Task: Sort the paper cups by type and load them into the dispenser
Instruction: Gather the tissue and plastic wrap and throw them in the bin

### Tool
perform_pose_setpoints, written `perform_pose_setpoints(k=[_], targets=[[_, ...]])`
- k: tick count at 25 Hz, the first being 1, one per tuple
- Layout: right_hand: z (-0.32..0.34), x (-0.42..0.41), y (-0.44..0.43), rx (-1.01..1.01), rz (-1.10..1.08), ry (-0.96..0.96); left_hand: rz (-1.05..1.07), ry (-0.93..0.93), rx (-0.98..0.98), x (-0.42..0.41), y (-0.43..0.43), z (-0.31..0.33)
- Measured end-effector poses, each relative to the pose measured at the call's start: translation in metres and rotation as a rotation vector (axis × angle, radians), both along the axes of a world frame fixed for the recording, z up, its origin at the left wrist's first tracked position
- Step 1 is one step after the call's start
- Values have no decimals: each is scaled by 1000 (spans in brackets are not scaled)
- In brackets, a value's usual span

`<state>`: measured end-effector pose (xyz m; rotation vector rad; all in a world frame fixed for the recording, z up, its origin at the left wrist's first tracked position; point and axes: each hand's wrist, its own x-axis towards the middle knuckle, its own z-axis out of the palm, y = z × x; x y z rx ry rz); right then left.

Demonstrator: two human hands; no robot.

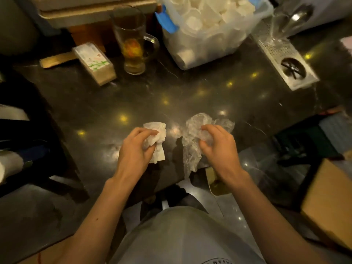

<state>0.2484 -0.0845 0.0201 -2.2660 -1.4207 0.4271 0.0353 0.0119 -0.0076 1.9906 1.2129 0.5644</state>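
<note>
Cleanup step, seemingly: left hand (136,147) clenched on crumpled tissue (157,139), right hand (219,147) clutching plastic wrap (192,130). Next: discard both, reach cup bin (209,35).

On the bench (190,96) near me, my left hand (133,147) grips a tissue (159,134), my right hand (219,147) a plastic wrap (192,130) just beside it. Behind them stands a tub (209,31) with cups (205,14) inside; a mug (133,40) stands left of it, a tissue pack (95,62) further left, a drain tray (285,56) right.
</note>
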Motion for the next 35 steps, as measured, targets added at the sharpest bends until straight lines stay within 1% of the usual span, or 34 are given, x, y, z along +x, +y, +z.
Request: perform_pose_setpoints(k=[6,9,12,17,20,23,27,31,35], targets=[[10,45,-120,28,-315,6,-295,-17,27,84,-52,15],[4,71,-180,74,-421,34,-380,2,47,124,-92,16],[-10,102,-244,88,-479,65,-422,42,47,169,-148,6],[-40,160,-348,5,-533,128,-488,108,14,237,-245,-12],[-54,174,-387,-30,-559,192,-458,141,-41,257,-280,-16],[-72,187,-398,-86,-557,265,-425,186,-120,271,-296,-30],[-98,200,-387,-139,-582,293,-441,253,-225,288,-287,-67],[-130,213,-358,-186,-648,310,-365,262,-389,309,-260,-116],[-192,224,-315,-249,-713,373,-360,272,-527,331,-229,-182]])
